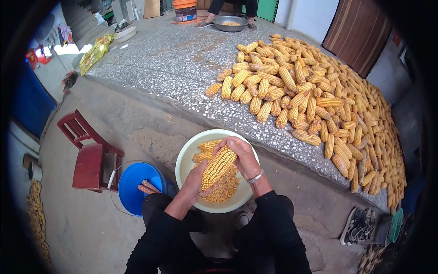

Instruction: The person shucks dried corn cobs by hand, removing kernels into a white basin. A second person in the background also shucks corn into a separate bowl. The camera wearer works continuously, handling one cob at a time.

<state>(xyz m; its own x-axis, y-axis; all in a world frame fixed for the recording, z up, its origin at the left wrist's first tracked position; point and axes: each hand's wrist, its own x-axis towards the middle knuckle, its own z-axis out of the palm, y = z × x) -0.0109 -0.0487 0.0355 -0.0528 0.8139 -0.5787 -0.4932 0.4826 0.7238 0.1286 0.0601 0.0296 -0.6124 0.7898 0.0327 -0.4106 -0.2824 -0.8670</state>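
An ear of dried yellow corn (219, 167) slants across the middle of the view, its kernel rows largely intact. My left hand (195, 181) wraps its lower end, and my right hand (240, 154), with a silver bangle at the wrist, grips the upper end. Both hold it over a pale green plastic basin (184, 150). Loose corn kernels (224, 193) cover part of the basin's bottom. More corn ears (207, 145) lie inside against the far left wall, partly hidden by the held ear and my hands.
A blue bucket (126, 185) holding bare corn cobs (149, 187) stands left of the basin, beside a dark red chair (89, 164). A big corn pile (301, 92) covers the raised terrazzo floor (164, 65). Another person's feet flank a metal bowl (230, 24). Shoes (357, 224) sit lower right.
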